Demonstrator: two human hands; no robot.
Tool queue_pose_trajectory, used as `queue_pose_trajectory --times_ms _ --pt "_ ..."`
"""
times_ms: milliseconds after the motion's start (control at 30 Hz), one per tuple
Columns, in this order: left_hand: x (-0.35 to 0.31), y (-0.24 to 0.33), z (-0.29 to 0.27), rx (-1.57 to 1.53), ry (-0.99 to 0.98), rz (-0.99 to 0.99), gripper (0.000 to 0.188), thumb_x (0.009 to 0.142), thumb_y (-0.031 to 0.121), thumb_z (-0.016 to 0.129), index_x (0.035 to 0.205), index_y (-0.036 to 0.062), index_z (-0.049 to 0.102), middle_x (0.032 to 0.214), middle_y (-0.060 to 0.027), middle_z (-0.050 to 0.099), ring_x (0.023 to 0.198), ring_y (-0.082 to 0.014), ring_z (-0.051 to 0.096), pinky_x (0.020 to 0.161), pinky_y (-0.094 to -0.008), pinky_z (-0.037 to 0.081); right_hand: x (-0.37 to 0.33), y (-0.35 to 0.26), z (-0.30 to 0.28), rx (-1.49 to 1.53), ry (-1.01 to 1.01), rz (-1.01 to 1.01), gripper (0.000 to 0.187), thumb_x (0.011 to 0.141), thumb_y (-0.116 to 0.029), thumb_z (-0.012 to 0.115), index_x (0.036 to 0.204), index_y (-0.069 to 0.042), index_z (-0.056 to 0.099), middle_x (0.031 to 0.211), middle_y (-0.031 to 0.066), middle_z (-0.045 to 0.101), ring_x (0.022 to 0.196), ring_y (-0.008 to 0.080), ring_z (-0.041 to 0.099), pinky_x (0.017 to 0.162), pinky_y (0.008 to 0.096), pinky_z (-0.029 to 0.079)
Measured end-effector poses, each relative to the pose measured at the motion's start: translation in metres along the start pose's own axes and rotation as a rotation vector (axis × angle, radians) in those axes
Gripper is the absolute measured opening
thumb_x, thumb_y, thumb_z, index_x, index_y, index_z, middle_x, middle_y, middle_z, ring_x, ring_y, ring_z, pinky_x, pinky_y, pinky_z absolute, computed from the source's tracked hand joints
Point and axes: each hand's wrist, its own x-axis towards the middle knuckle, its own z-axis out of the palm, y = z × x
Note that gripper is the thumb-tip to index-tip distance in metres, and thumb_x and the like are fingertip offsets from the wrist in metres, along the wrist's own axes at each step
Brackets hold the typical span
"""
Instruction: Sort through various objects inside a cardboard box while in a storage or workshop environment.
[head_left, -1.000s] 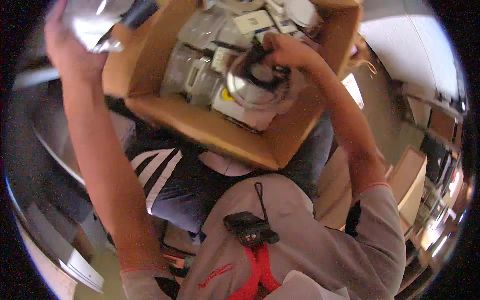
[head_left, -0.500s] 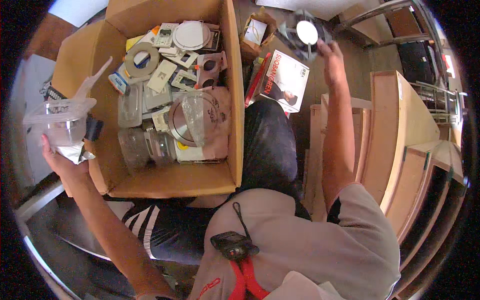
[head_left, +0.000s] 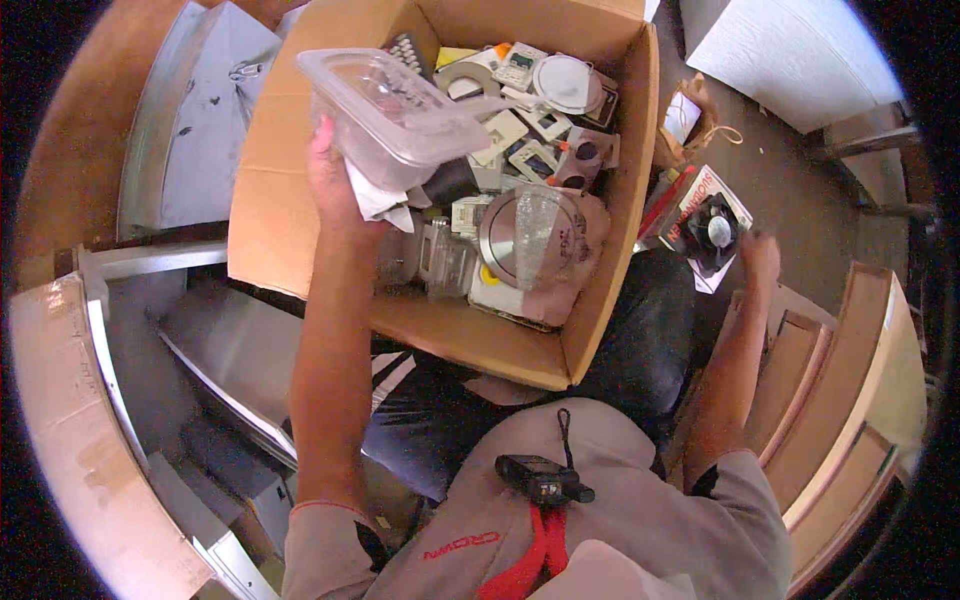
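Note:
My left hand (head_left: 335, 185) is closed around a clear plastic food container (head_left: 395, 130), raised over the left side of a large open cardboard box (head_left: 480, 340). Crumpled white paper (head_left: 375, 195) is pressed between the palm and the container. Beside them, a dark piece (head_left: 450, 183) shows partly. To the right of the box, my right hand (head_left: 762, 260) grips the edge of a black cooling fan (head_left: 697, 250) with a pale round hub. The fan hangs over a white printed box (head_left: 738, 208); the fingertips are small and partly hidden.
Inside the cardboard box lie white switch plates (head_left: 500, 135), a tape roll (head_left: 468, 80), a round metal disc (head_left: 515, 240) and clear plastic boxes (head_left: 447, 265). A small paper bag (head_left: 685, 120) stands beyond it. Wooden drawers (head_left: 830, 360) line the right; grey metal panels (head_left: 235, 350) lie at left.
The view has turned left, so the cardboard box appears further right. My right hand has brought the fan nearer, over the white box. My left hand has moved the container in over the cardboard box.

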Motion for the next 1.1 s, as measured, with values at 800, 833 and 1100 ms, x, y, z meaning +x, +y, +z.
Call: queue_pose_trajectory --times_ms 800,833,1100 --pt "-0.001 -0.012 -0.043 -0.099 -0.312 -0.327 0.052 0.089 0.035 0.049 0.116 -0.0089 0.053 0.109 -0.0211 0.062 0.098 -0.0311 0.062 0.090 -0.0426 0.048 -0.172 -0.338 -0.052 1.660 -1.190 -0.107 0.030 0.082 -0.018 0.056 0.107 -0.003 0.059 0.099 0.0077 0.065 0.089 0.0197 0.063 0.082 0.0335 0.050" --pt "-0.001 -0.009 -0.039 -0.098 -0.349 -0.320 0.052 0.090 0.035 0.049 0.117 -0.0088 0.052 0.110 -0.0214 0.061 0.099 -0.0315 0.062 0.091 -0.0429 0.048 -0.169 -0.336 -0.050 1.659 -1.194 -0.111 0.030 0.082 -0.018 0.056 0.107 -0.003 0.059 0.099 0.0077 0.065 0.089 0.0197 0.063 0.082 0.0335 0.050" --pt "0.003 -0.013 -0.031 -0.004 -0.229 -0.198 0.061 0.083 0.042 0.053 0.119 -0.0076 0.051 0.107 -0.0232 0.062 0.097 -0.0343 0.063 0.089 -0.0444 0.050 -0.142 -0.318 -0.069 1.964 -1.008 -0.207 0.027 0.079 -0.017 0.060 0.100 -0.001 0.058 0.092 0.0083 0.063 0.087 0.0198 0.060 0.081 0.0365 0.050"
